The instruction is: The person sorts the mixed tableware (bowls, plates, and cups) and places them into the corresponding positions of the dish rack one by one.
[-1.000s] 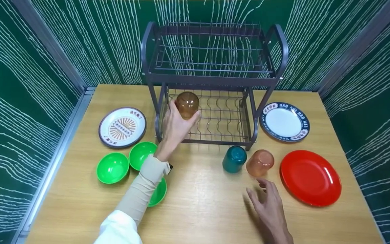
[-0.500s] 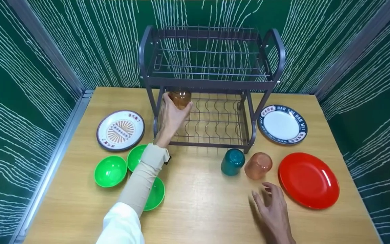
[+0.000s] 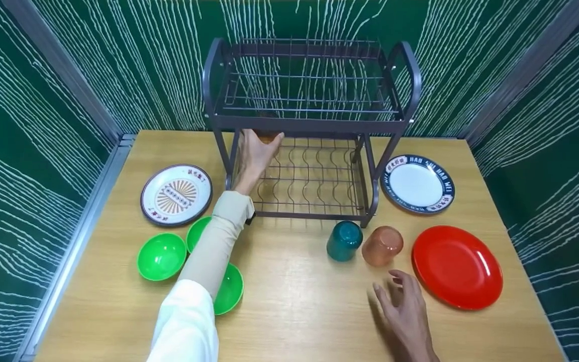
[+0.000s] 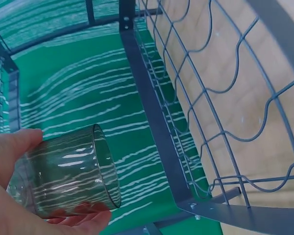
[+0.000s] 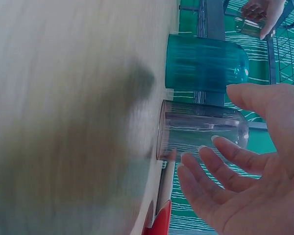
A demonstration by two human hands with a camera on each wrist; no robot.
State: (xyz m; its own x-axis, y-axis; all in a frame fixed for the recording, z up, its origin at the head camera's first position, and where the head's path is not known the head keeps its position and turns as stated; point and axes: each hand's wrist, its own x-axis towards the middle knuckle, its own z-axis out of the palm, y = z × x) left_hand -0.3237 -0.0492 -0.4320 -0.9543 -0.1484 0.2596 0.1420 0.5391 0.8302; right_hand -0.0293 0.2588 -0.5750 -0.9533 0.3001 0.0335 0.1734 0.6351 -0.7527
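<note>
My left hand (image 3: 258, 153) reaches between the two tiers of the dark dish rack (image 3: 309, 122), at its left end. It grips a clear brownish glass (image 4: 73, 171), fingers and thumb round its sides; in the head view the upper tier hides most of the glass. The left wrist view shows the glass's open rim towards the lower wire shelf (image 4: 220, 98). Low over the table, my right hand (image 3: 404, 314) has relaxed, spread fingers and holds nothing. Just beyond its fingertips stand a pinkish glass (image 3: 383, 245) and a teal glass (image 3: 345, 241), both upside down.
Green bowls (image 3: 162, 256) sit at the left, partly behind my left sleeve (image 3: 209, 246). Behind them lies a patterned white plate (image 3: 176, 194). On the right are a red plate (image 3: 457, 267) and a blue-rimmed plate (image 3: 417, 184). Green walls enclose the table (image 3: 299, 311).
My left hand has carried the brownish glass back and slightly left, deeper under the upper tier. My right hand has drawn back slightly from the pinkish glass.
</note>
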